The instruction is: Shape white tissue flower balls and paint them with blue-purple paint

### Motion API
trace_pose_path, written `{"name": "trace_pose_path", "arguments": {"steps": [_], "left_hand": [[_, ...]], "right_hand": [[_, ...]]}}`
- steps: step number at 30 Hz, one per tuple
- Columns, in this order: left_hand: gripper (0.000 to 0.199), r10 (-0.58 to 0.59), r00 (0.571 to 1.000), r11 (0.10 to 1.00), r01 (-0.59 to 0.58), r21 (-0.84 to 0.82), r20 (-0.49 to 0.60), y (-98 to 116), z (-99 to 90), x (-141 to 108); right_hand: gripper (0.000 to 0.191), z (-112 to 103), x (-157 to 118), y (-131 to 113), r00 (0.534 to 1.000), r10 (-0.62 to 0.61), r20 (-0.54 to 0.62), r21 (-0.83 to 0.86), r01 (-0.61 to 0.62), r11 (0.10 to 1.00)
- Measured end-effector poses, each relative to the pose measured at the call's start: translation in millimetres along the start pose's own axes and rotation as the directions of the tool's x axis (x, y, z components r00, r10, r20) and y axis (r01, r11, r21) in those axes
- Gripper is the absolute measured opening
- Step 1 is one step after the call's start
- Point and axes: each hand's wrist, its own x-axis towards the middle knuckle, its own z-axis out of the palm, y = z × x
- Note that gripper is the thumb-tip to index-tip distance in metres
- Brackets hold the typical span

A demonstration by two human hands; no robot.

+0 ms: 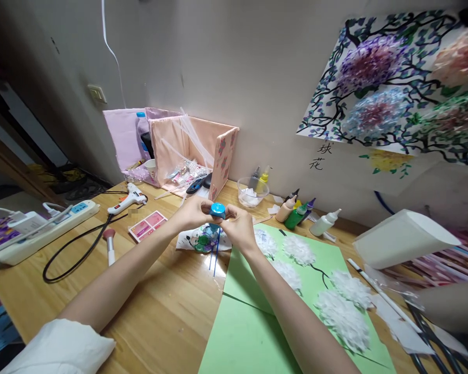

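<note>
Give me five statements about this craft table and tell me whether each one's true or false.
1. The left hand and right hand hold a glossy blue object. True.
2. The glue gun lies on the green paper. False: the glue gun lies on the wooden table.
3. A makeup brush lies left of the pink palette. True.
4. The fluffy flowers are red. False: the fluffy flowers are mainly white.
5. Two thin blue strands extend below the hands. True.
</note>
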Motion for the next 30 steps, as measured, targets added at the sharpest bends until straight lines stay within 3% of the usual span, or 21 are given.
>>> {"name": "trace_pose_path", "arguments": {"steps": [9, 30], "left_hand": [[0.022, -0.036, 0.999, 0.996, 0.037, -0.077, 0.009, -1.1, 1.5, 2.3], [0.021, -0.021, 1.0, 0.999, 0.021, -0.038, -0.016, -0.9, 2.2, 1.5]], "right_hand": [[0.016, -1.6, 1.1, -0.6, 1.0, -0.008, 0.004, -0.006, 0.008, 1.0], [0.018, 1.8, 2.9, 4.2, 1.0, -0.004, -0.031, -0.02, 0.004, 1.0]]}}
